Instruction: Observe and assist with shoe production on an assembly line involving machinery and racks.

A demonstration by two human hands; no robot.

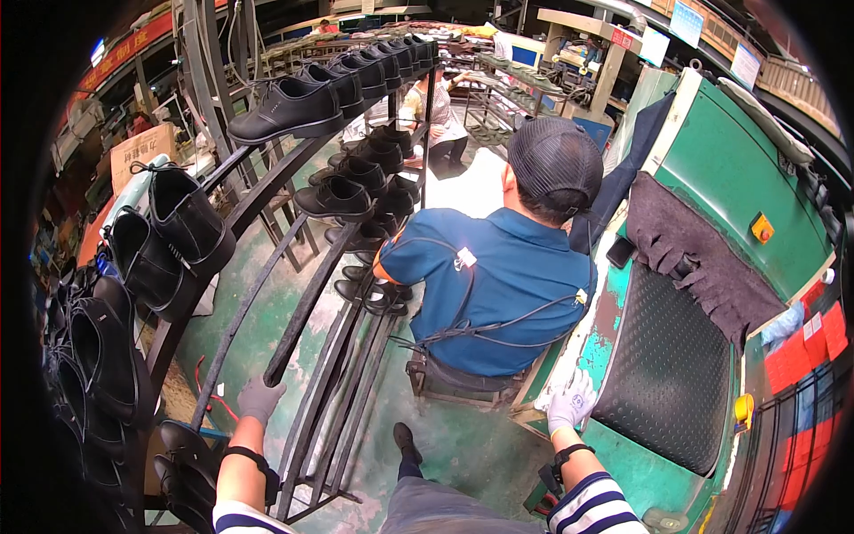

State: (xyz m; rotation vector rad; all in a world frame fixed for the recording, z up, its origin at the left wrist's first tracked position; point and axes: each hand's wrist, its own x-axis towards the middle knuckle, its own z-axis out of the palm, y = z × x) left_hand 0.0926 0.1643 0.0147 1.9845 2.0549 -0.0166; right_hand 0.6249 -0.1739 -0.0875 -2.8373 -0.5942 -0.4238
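Observation:
My left hand [260, 399], in a pale grey glove, is closed around the near part of a black metal rail [307, 313] on the shoe rack. Black lace-up shoes [292, 105] line the rack's top rail, and more pairs [342, 194] sit on lower rails farther off. My right hand [572, 400], in a similar glove, rests with fingers stretched out on the worn edge of a green machine [608, 307]. Beside it lies a black textured rubber mat [672, 365]. No object shows in my right hand.
A co-worker in a blue shirt [507, 285] and dark cap sits just ahead, back turned, between rack and machine. Another person [436, 120] is farther back. Several black shoes [98, 356] crowd the left. A phone [620, 252] and dark cloth [680, 231] lie on the machine.

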